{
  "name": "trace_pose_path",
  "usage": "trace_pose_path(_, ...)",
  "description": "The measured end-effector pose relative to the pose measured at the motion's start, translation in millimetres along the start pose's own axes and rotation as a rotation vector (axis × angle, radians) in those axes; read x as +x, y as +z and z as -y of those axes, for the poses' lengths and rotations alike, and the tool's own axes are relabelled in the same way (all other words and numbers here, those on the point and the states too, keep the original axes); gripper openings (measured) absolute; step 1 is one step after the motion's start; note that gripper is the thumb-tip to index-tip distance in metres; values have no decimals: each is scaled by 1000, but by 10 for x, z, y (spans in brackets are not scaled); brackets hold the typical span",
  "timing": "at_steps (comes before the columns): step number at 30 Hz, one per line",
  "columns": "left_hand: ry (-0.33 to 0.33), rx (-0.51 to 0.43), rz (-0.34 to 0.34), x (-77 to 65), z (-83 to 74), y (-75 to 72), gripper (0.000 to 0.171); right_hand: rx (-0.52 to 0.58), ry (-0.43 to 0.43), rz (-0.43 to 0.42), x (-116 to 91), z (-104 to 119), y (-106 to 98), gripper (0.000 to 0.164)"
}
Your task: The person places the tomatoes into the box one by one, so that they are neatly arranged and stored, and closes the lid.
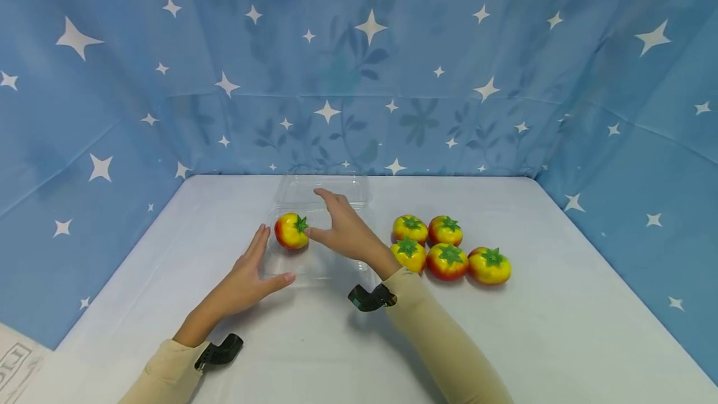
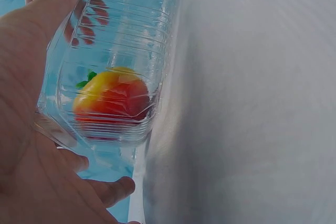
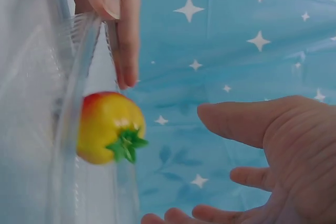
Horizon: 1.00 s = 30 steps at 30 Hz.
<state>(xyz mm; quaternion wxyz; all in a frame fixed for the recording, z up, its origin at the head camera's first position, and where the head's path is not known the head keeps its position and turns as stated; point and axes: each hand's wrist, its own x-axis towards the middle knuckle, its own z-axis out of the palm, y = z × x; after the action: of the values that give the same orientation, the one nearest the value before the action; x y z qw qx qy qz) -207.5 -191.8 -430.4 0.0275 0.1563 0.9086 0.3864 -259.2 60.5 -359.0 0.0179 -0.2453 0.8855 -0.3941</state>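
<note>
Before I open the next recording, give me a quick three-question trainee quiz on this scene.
1. How many red-and-yellow fruits lie outside the clear container?
2. True or false: the right hand holds no fruit.
3. In the head view, the fruit inside sits toward which part of the container?
A) the right end
B) the middle
C) the left end

Key: 1. Five; 2. True; 3. C

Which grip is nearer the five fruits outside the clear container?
Right. The right grip is left of the five fruits, over the container; the left grip is farther off, by the container's left side.
</note>
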Motion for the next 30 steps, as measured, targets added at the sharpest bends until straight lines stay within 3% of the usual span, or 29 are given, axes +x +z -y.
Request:
trace_pose_path(6,-18,14,-6,-27,-14,-22,119,-3,-12,-34,-191,-8,-229,80)
trace_pose_path(19,6,5,8,-6,-1,37,119,12,-51,-105,-745,-241,-734,76)
trace_pose_path(30,3,26,14,-6,-17,-20,118,-84,64,-167,-1233,-501,-1160,79)
